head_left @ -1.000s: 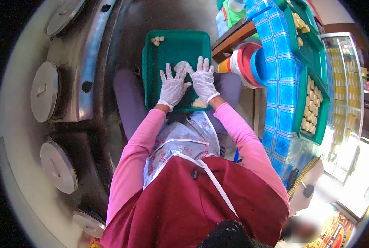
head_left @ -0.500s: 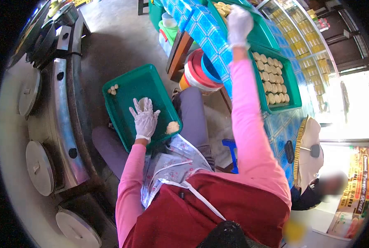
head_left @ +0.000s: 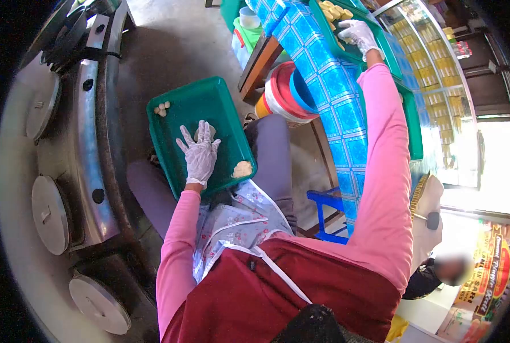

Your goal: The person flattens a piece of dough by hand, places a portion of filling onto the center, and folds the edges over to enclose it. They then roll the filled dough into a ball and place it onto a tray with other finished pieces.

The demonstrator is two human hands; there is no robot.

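Note:
My left hand (head_left: 200, 157), in a clear glove, lies with fingers spread over the green tray (head_left: 178, 94) on my lap. A pale round dough piece (head_left: 205, 132) shows beneath its fingers. Several small dough balls (head_left: 162, 108) sit in the tray's upper left corner, and a larger lump of dough (head_left: 242, 169) is at its lower right. My right hand (head_left: 359, 37), gloved too, reaches out over another green tray (head_left: 319, 26) on the table. Its fingers are stretched apart beside several pale yellow pieces (head_left: 333, 11); the fingertips are right at one lying below them.
A blue checked cloth (head_left: 335, 108) covers the table at right. Under my right arm is one more green tray (head_left: 413, 123). A red-rimmed bucket (head_left: 280, 94) and a blue stool (head_left: 326, 211) stand below. Metal lids (head_left: 50, 214) line the stove at left. A person (head_left: 429, 280) is at lower right.
My right hand has moved right and slightly down over the far tray, and its fingers now point left. My left hand stays spread on the dough piece. The view has shifted slightly.

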